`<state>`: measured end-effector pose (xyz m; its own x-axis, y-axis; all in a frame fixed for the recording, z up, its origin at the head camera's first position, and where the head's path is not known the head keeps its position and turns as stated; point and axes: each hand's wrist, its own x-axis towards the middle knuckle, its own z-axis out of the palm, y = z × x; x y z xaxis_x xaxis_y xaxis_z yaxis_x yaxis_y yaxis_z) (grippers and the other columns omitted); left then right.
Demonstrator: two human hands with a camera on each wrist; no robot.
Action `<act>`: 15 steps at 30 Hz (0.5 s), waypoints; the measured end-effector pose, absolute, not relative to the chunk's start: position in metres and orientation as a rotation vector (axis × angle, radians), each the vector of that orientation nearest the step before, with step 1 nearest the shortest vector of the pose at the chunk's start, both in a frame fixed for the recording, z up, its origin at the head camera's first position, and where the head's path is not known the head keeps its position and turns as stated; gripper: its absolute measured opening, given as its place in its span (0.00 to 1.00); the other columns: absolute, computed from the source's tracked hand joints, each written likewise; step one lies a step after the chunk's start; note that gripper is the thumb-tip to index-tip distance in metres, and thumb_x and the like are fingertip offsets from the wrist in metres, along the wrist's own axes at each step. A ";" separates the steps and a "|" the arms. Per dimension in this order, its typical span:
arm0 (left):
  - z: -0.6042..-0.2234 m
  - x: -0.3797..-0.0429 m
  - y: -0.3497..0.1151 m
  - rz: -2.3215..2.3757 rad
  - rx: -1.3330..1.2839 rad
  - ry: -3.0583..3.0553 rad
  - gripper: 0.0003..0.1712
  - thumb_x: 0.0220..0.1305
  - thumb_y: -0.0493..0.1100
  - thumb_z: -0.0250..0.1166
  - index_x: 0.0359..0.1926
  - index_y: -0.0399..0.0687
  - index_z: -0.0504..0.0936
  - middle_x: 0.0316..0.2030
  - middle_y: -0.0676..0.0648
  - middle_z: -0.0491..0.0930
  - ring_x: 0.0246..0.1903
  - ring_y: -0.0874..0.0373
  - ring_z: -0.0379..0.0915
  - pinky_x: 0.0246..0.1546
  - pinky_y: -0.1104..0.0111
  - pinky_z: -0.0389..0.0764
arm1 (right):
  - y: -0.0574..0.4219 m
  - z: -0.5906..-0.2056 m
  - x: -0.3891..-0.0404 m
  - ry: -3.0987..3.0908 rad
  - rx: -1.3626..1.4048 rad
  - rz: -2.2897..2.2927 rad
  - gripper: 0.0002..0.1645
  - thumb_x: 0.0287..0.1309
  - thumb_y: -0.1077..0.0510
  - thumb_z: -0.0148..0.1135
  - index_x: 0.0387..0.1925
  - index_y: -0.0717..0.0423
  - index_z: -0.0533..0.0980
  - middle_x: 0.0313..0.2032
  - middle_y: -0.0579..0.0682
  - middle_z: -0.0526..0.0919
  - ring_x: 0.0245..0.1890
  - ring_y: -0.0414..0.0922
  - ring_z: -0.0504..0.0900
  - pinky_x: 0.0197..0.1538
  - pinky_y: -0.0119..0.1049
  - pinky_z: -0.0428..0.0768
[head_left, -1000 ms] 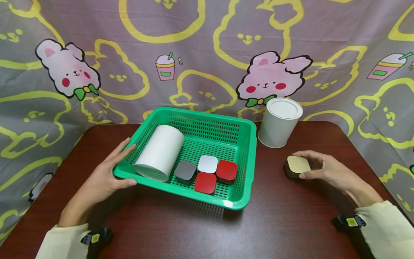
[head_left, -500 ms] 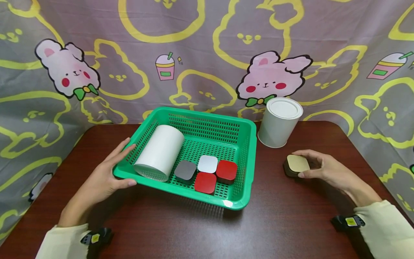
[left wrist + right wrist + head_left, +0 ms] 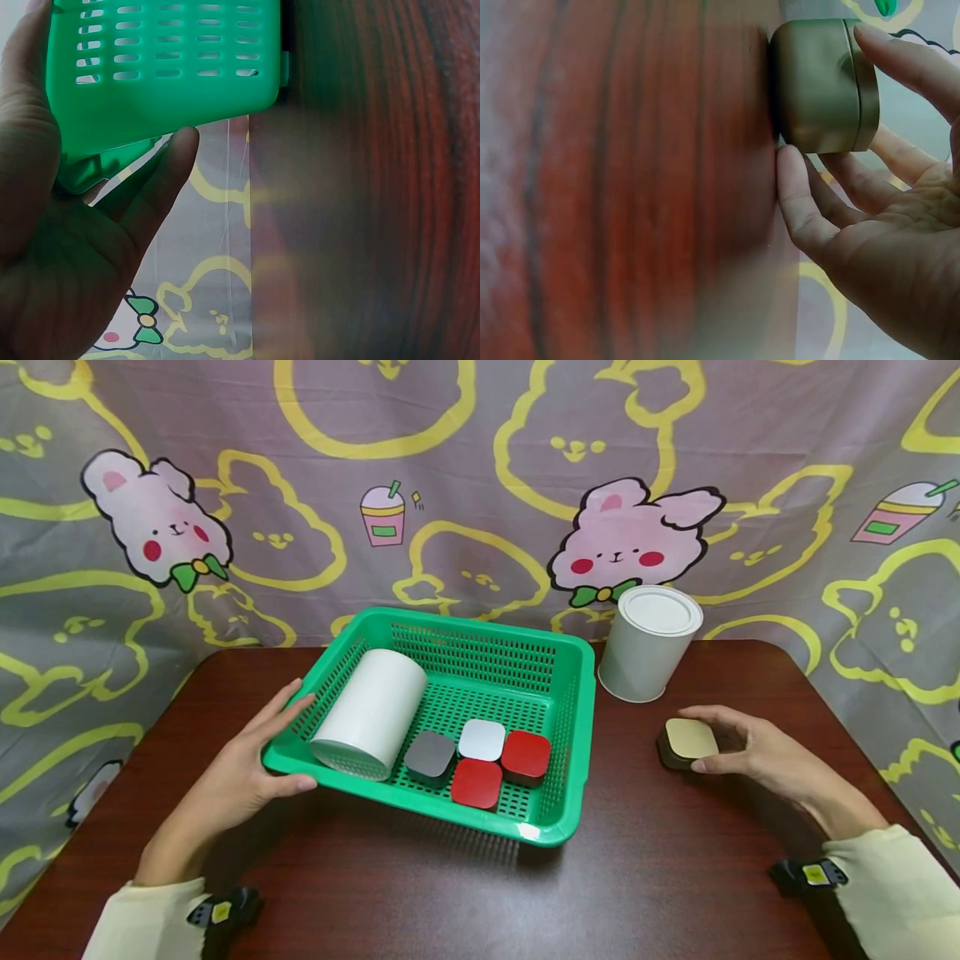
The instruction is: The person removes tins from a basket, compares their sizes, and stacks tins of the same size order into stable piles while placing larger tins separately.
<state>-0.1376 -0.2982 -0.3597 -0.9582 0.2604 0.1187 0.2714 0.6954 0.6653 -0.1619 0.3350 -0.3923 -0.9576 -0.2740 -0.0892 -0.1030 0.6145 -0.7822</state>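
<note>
A green plastic basket (image 3: pixel 581 752) sits on the left and middle of the table. My left hand (image 3: pixel 225 785) grips its left front corner, with the thumb at the front side and the fingers along the left side. In the left wrist view the thumb (image 3: pixel 169 176) lies near the basket's slotted wall (image 3: pixel 172 97). On the right, my right hand (image 3: pixel 765 760) holds a small square gold tin (image 3: pixel 692 740) between thumb and fingers. The right wrist view has this lidded tin (image 3: pixel 817 86) standing against the tabletop, the fingers around its sides.
Inside the basket lie a white cylindrical can (image 3: pixel 372 710), a grey tin (image 3: pixel 430 754), a white tin (image 3: pixel 482 740) and two red tins (image 3: pixel 527 755). A white lidded can (image 3: pixel 647 647) stands behind the gold tin. A patterned curtain (image 3: pixel 480 485) hangs behind the table (image 3: pixel 420 893).
</note>
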 end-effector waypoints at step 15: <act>-0.360 -0.138 -0.298 -1.150 -0.461 -2.867 0.59 0.56 0.45 0.82 0.83 0.53 0.58 0.85 0.47 0.44 0.78 0.32 0.47 0.54 0.91 0.54 | 0.338 -0.374 -0.159 2.716 -0.357 -1.232 0.42 0.61 0.56 0.76 0.73 0.54 0.68 0.60 0.31 0.80 0.56 0.19 0.75 0.51 0.19 0.74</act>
